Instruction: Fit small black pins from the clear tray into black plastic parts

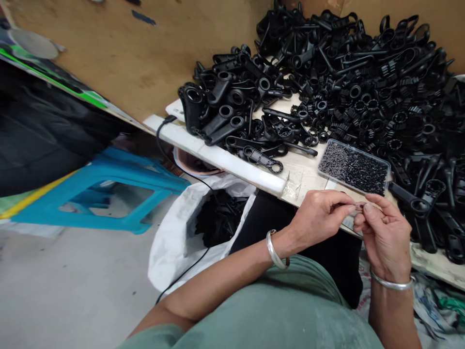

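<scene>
My left hand (319,215) and my right hand (385,232) meet at the near edge of the worktable (301,174). Their fingertips pinch one small dark screw (359,207) between them. Both hands are closed in a pinch. A silver bangle sits on each wrist. Just beyond the fingers lies a clear plastic tray (353,167) full of small black screws. A black plastic lever arm (412,203) lies right of the tray, close to my right hand.
A big heap of black plastic lever arms and rings (363,82) covers the table up to the cardboard wall. A white sack (181,232) holding more black parts stands on the floor below the table edge, next to a blue plastic stool (109,189). A black cable (181,169) hangs down.
</scene>
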The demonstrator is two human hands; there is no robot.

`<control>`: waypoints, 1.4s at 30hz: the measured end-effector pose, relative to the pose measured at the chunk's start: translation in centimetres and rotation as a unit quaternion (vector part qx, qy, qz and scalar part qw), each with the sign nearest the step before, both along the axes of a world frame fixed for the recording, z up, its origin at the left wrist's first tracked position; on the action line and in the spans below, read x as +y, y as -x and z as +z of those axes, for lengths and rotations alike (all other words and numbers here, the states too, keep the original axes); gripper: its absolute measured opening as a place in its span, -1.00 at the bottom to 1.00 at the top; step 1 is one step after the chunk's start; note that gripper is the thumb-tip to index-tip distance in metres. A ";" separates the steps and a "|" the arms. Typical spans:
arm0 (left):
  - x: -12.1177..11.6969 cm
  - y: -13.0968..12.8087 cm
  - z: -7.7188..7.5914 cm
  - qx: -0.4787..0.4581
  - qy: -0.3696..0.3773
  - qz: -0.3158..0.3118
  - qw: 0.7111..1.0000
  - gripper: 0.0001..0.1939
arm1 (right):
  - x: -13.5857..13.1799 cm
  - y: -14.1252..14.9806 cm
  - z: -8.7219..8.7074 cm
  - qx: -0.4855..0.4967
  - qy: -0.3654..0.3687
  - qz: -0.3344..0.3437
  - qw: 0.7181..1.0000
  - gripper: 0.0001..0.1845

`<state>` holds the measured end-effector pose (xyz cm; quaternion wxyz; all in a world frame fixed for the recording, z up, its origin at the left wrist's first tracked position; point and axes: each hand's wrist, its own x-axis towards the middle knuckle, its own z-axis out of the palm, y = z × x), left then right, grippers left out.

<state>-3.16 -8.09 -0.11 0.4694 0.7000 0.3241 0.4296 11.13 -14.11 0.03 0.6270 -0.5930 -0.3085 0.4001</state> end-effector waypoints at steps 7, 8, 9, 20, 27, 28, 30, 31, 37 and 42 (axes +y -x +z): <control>0.0 -0.1 -0.2 0.028 -0.077 0.024 0.996 -0.85 | -0.4 1.4 0.5 -0.163 -0.028 -0.053 0.985 -0.70; 0.1 -0.1 -0.3 0.035 -0.092 0.027 0.995 -0.85 | -0.4 1.6 0.7 -0.175 -0.025 -0.052 0.983 -0.70; 0.1 -0.1 -0.4 0.041 -0.106 0.028 0.993 -0.85 | -0.5 1.7 0.8 -0.186 -0.023 -0.050 0.981 -0.71; 0.1 0.0 -1.0 0.062 -0.156 0.024 0.985 -0.86 | -0.7 1.0 0.3 -0.357 -0.017 -0.031 0.933 -0.73; 0.2 0.0 -1.1 0.012 -0.119 0.024 0.993 -0.88 | -0.3 0.8 0.5 -0.327 0.007 -0.025 0.945 -0.78; 0.1 0.0 -1.2 0.013 -0.117 0.026 0.993 -0.88 | -0.3 0.9 0.5 -0.327 0.015 -0.023 0.945 -0.77; 0.1 -0.1 -1.3 0.018 -0.118 0.032 0.992 -0.89 | -0.3 1.0 0.6 -0.336 0.028 -0.017 0.941 -0.74; 0.0 -0.1 -1.3 0.023 -0.120 0.035 0.992 -0.88 | -0.4 1.0 0.6 -0.343 0.033 -0.012 0.939 -0.73; -0.3 -0.2 -1.3 0.028 -0.153 0.044 0.987 -0.83 | -0.6 0.9 0.6 -0.382 0.035 0.020 0.923 -0.71; -0.4 -0.2 -1.2 0.044 -0.171 0.050 0.983 -0.80 | -1.1 0.7 0.2 -0.379 0.036 0.023 0.924 -0.73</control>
